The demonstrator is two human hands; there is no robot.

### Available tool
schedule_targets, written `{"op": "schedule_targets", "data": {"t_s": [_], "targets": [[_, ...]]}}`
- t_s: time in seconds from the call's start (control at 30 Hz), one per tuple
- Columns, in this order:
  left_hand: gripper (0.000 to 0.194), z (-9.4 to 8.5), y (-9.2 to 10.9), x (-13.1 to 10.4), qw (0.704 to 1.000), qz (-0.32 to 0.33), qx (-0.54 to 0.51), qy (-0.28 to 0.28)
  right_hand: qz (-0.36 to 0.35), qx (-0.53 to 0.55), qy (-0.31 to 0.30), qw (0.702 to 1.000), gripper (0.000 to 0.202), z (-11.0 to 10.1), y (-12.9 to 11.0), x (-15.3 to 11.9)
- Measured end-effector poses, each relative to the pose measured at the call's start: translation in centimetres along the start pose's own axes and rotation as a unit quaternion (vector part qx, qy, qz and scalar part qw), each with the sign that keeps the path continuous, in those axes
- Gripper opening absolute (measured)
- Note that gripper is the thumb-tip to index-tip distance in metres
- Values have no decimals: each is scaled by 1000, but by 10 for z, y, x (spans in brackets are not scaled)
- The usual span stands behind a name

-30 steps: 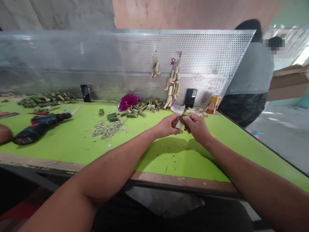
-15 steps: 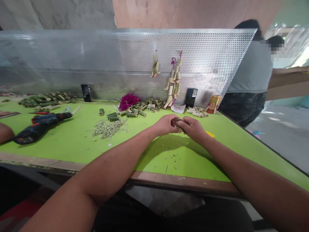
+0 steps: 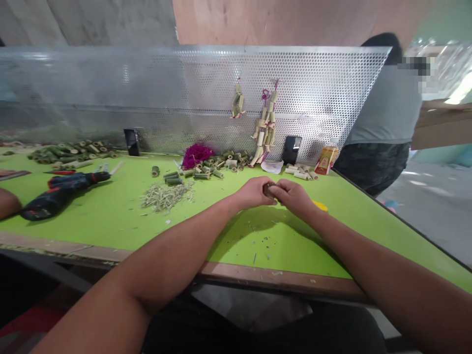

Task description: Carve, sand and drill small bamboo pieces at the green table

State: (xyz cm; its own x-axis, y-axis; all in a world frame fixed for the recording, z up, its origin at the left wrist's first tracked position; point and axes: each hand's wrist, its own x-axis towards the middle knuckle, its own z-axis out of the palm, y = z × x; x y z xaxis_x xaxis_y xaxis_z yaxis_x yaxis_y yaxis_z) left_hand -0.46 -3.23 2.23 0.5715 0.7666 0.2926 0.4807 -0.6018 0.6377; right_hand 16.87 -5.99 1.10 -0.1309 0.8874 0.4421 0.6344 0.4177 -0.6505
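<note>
My left hand (image 3: 255, 191) and my right hand (image 3: 294, 193) meet above the green tabletop (image 3: 236, 236), fingers curled and touching. Between the fingertips is something small and dark, mostly hidden, and its kind cannot be made out. Behind my right wrist a yellow object (image 3: 320, 205) lies on the table, partly covered. Beyond the hands are short green bamboo pieces (image 3: 201, 175) in a loose pile and several pale, peeled bamboo pieces (image 3: 300, 171). Small shavings and specks (image 3: 265, 240) are scattered beneath my hands.
On the left lie a cordless drill (image 3: 62, 195), more bamboo pieces (image 3: 70, 151) and another person's hand. Shavings (image 3: 165, 196) form a heap near purple string (image 3: 197, 155). Strung bamboo (image 3: 263, 128) hangs on a perforated metal screen (image 3: 313, 88). Two phones (image 3: 292, 150) and a bottle (image 3: 326, 158) stand before it.
My hands stay together in nearly the same place, with only a slight shift of the fingers. The person standing at the right has moved a little.
</note>
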Motion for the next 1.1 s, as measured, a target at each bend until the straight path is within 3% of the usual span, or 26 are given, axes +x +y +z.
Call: {"op": "schedule_targets", "data": {"t_s": [0.07,0.17,0.3,0.4,0.53,0.67,0.77,0.9,1.03,1.1], "targets": [[37,0,0,0,1000,-4,2,1,-2,-8,-11,1000,37,0,0,0],[40,0,0,0,1000,-22,10,8,22,5,34,999,37,1,-2,0],[36,0,1,0,1000,1,14,7,-9,1,-23,1000,37,2,-2,0],[40,0,2,-2,1000,-20,12,-1,11,0,26,1000,38,1,-1,1],[36,2,1,-2,1000,12,-2,1,2,-10,-19,1000,39,0,0,1],[39,4,-1,-1,1000,-18,-1,16,14,-1,18,1000,38,1,0,2],[37,4,0,-2,1000,-5,-8,15,-8,2,-31,999,37,2,0,2],[41,4,1,-3,1000,-18,-1,16,18,3,37,999,37,1,0,1],[39,2,0,-3,1000,18,-2,7,-1,5,-26,1000,37,0,0,0],[42,2,-2,-2,1000,12,-7,14,8,0,9,1000,37,-1,-1,0]]}}
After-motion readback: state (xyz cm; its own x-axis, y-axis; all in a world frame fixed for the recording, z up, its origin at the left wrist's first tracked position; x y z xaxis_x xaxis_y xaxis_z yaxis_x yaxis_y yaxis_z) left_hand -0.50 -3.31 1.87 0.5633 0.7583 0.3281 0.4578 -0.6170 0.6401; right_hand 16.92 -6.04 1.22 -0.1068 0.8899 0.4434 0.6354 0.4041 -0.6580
